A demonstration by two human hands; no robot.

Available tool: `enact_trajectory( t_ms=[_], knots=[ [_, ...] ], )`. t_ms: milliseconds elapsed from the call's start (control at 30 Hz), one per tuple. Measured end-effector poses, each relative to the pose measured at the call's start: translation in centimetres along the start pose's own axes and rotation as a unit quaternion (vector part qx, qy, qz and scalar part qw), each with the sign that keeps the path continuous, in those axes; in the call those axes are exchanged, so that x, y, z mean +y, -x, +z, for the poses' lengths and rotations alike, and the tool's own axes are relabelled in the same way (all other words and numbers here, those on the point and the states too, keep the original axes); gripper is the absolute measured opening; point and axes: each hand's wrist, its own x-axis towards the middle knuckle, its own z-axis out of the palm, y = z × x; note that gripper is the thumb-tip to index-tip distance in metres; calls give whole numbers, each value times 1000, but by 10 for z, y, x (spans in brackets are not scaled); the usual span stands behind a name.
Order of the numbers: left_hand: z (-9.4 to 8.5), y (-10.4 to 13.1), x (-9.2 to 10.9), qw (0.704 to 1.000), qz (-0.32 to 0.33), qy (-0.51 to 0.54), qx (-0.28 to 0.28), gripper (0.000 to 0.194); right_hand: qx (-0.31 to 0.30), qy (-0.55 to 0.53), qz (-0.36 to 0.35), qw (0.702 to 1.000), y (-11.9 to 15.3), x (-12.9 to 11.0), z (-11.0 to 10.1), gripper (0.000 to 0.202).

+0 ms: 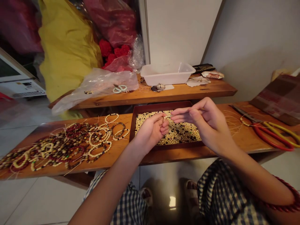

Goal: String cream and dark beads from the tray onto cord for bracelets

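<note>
Over a dark red tray (pixel 131 125) of small loose beads (pixel 150 117), both my hands are raised close together. My left hand (pixel 152 131) is closed, thumb and index finger pinching what looks like a thin string with a small pale bead at the fingertips; the rest is hidden. Facing it, my right hand (pixel 208 125) has its fingers stretched out straight, their tips just beside the left fingertips. No object shows clearly in it. The tray's beads are mostly cream, with dark brown ones mixed in.
A heap of bead bracelets (pixel 100 134) covers the bench's left side. Red-and-yellow-handled pliers (pixel 269 131) and loose thread lie right. On the rear bench are a white plastic tub (pixel 167 75), small scissors (pixel 119 89) and a clear plastic bag (pixel 98 82). A cardboard box (pixel 278 100) stands far right.
</note>
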Motion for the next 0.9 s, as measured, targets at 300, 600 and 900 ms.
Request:
enact_trajectory(
  t_ms=[300,600,900],
  knots=[
    [0,4,-3,993,69,-94,-34,8,-37,-49,74,995,-7,5,-10,19],
    [-2,1,-4,974,75,-212,-32,22,0,-5,36,999,-8,1,-11,20],
    [-4,-2,-5,940,146,-309,17,11,123,0,46,991,-9,2,-10,19]
  ],
)
